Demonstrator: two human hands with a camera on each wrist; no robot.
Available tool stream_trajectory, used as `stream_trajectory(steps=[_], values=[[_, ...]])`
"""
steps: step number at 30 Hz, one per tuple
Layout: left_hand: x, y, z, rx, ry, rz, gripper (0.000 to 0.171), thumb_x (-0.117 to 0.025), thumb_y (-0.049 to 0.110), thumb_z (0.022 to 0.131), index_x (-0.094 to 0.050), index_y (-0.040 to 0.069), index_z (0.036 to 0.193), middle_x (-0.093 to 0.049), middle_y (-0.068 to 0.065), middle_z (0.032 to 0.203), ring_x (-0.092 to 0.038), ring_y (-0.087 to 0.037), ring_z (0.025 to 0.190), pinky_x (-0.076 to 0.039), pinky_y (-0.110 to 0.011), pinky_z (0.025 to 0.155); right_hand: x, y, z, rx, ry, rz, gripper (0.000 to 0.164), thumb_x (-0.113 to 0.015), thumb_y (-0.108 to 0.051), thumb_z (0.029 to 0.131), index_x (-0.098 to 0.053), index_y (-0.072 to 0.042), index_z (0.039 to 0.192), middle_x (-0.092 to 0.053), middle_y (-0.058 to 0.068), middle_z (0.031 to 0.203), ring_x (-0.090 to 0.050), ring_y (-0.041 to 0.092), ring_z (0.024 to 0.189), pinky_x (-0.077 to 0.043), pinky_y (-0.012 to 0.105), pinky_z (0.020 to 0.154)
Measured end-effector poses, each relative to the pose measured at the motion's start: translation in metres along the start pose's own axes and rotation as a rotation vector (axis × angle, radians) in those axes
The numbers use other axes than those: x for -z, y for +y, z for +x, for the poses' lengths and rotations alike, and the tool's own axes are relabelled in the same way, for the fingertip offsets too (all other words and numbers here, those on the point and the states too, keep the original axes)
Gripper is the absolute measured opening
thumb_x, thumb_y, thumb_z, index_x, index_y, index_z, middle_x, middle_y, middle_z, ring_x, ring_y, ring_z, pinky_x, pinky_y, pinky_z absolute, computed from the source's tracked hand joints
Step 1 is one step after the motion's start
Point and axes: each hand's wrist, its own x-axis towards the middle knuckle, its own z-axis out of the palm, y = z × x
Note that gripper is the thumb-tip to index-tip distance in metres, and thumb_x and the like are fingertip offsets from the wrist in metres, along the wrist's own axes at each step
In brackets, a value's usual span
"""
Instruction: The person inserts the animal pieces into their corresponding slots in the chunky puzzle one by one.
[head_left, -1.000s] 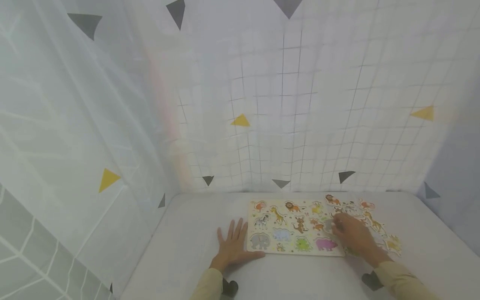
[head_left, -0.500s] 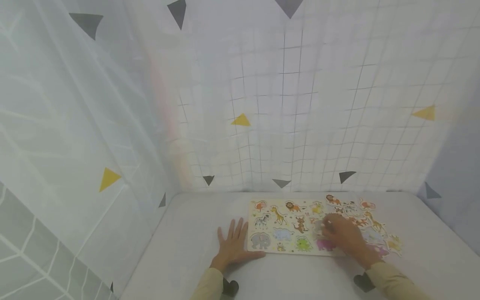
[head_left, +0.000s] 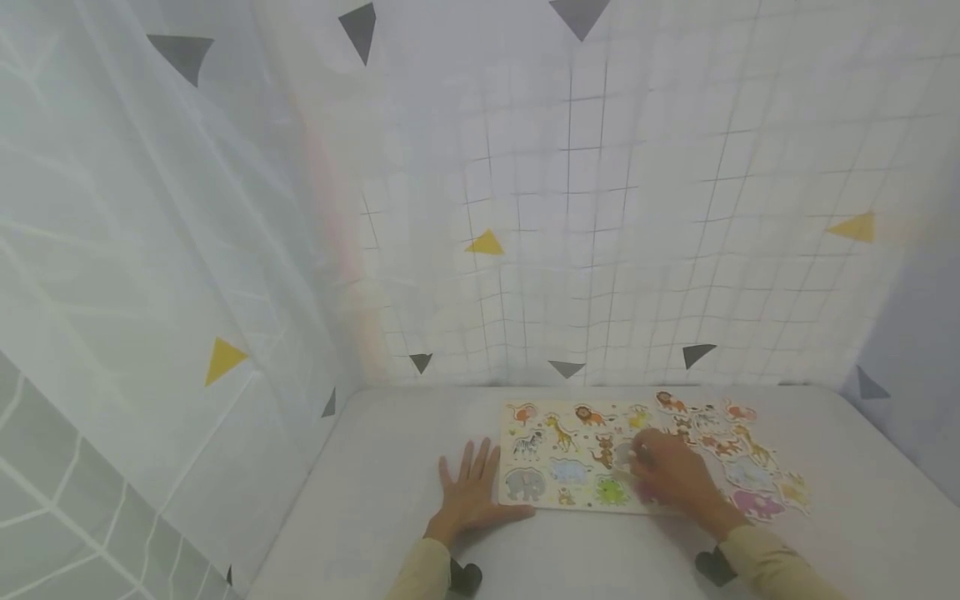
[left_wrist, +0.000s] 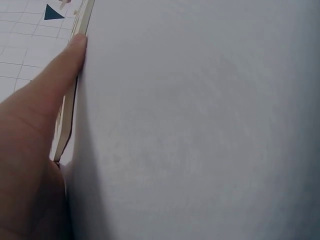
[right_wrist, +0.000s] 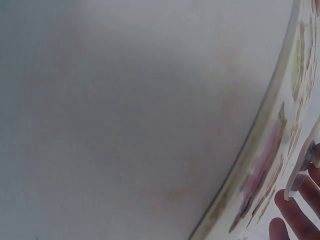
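A wooden animal puzzle board (head_left: 581, 442) lies on the table, with an elephant picture (head_left: 525, 483) at its near left corner. My left hand (head_left: 471, 497) rests with fingers spread beside the board's left edge. Its thumb (left_wrist: 60, 70) lies along the board's front edge. Over the right part of the board, my right hand (head_left: 671, 475) pinches a grey animal puzzle piece (head_left: 622, 454). In the right wrist view this puzzle piece (right_wrist: 302, 162) is seen edge-on between the fingers, tilted and apart from the board. The hand hides the pictures beneath it.
Loose animal pieces lie clustered right of the board, among them a purple hippo (head_left: 756, 504), a giraffe (head_left: 756, 450) and a lion (head_left: 671, 402). A white sheet covers the table (head_left: 360, 517). Patterned curtains (head_left: 570, 208) hang behind and at the sides.
My right hand has moved left over the board with the grey piece, uncovering the loose purple hippo and blue piece. The left hand has stayed in place.
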Motion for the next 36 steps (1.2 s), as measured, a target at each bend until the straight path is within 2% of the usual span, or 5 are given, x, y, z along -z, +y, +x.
stream_trajectory(steps=[9, 17, 23, 29, 36], values=[[-0.001, 0.001, -0.001, -0.003, -0.005, 0.004, 0.130, -0.049, 0.102, 0.065, -0.017, 0.028, 0.166, -0.009, 0.002, 0.177, -0.003, -0.032, 0.165, 0.006, -0.078, 0.122, -0.002, -0.006, -0.002, 0.082, 0.060, -0.063, 0.014, -0.071, -0.023, 0.094, -0.068, -0.014, 0.104, -0.068, -0.003, 0.089, -0.056, 0.008, 0.072, -0.050, 0.028, 0.062], [0.000, 0.003, -0.001, -0.005, -0.003, 0.030, 0.127, -0.048, 0.102, 0.067, -0.016, 0.028, 0.166, -0.009, 0.003, 0.177, -0.003, -0.030, 0.165, 0.004, -0.077, 0.124, -0.006, -0.019, -0.004, 0.158, 0.146, -0.084, 0.014, -0.076, -0.019, 0.090, -0.070, -0.014, 0.101, -0.072, 0.003, 0.098, -0.068, 0.020, 0.089, -0.060, 0.045, 0.080], [0.010, 0.004, -0.007, -0.002, -0.012, -0.020, 0.126, -0.055, 0.097, 0.068, -0.018, 0.026, 0.166, -0.009, 0.001, 0.177, -0.003, -0.031, 0.165, 0.008, -0.077, 0.123, -0.014, -0.035, 0.002, 0.202, 0.177, -0.047, 0.012, -0.076, -0.017, 0.089, -0.068, -0.016, 0.098, -0.071, 0.000, 0.094, -0.067, 0.016, 0.086, -0.058, 0.036, 0.074], [0.009, 0.002, -0.007, -0.006, -0.005, 0.000, 0.126, -0.053, 0.098, 0.068, -0.018, 0.026, 0.166, -0.009, 0.002, 0.177, -0.004, -0.031, 0.165, 0.006, -0.077, 0.123, -0.021, -0.046, 0.006, 0.192, 0.151, -0.040, 0.015, -0.076, -0.020, 0.090, -0.069, -0.014, 0.102, -0.072, 0.001, 0.096, -0.068, 0.016, 0.086, -0.058, 0.034, 0.073], [0.010, 0.003, -0.008, -0.012, -0.006, -0.019, 0.125, -0.054, 0.097, 0.069, -0.019, 0.025, 0.166, -0.010, 0.001, 0.176, -0.004, -0.032, 0.165, 0.007, -0.077, 0.123, -0.027, -0.059, 0.008, 0.148, 0.083, -0.039, 0.017, -0.074, -0.026, 0.092, -0.069, -0.016, 0.105, -0.074, 0.002, 0.105, -0.071, 0.022, 0.095, -0.060, 0.043, 0.082]])
